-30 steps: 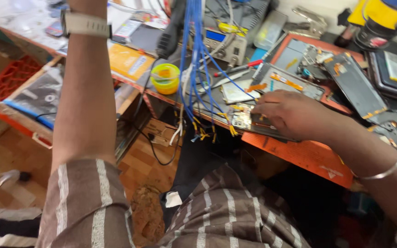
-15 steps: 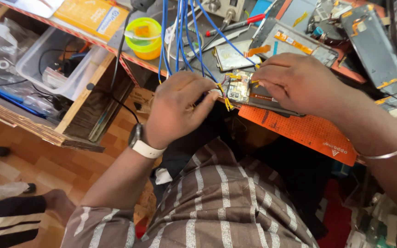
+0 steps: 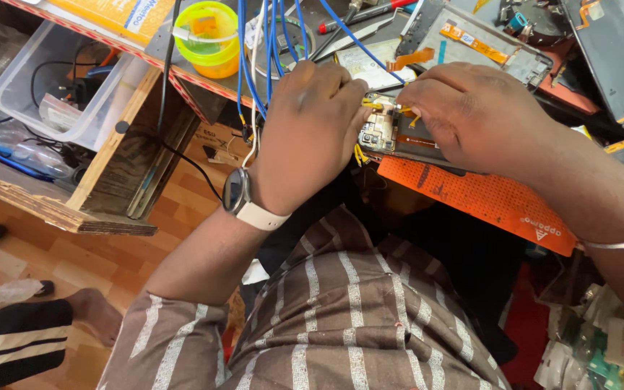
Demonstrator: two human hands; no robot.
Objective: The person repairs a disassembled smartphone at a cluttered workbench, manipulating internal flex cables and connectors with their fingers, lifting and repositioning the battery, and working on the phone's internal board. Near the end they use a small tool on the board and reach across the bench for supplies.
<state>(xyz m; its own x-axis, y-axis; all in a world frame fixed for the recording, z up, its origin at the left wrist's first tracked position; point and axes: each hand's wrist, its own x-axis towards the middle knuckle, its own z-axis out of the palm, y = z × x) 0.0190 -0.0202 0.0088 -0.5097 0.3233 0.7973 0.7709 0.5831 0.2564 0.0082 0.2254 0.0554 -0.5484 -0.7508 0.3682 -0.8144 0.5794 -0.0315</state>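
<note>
Cluttered workbench (image 3: 182, 76) over wooden floor (image 3: 110, 253): left hand (image 3: 312, 137) and right hand (image 3: 471, 115) both pinch an opened phone (image 3: 391, 137) on the orange mat (image 3: 485, 198).

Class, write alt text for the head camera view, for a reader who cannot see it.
Two bare hands meet over an opened phone at the edge of an orange work mat; the left hand wears a wristwatch, the right hand a metal bangle. Blue wires hang behind, beside a yellow tape roll.
</note>
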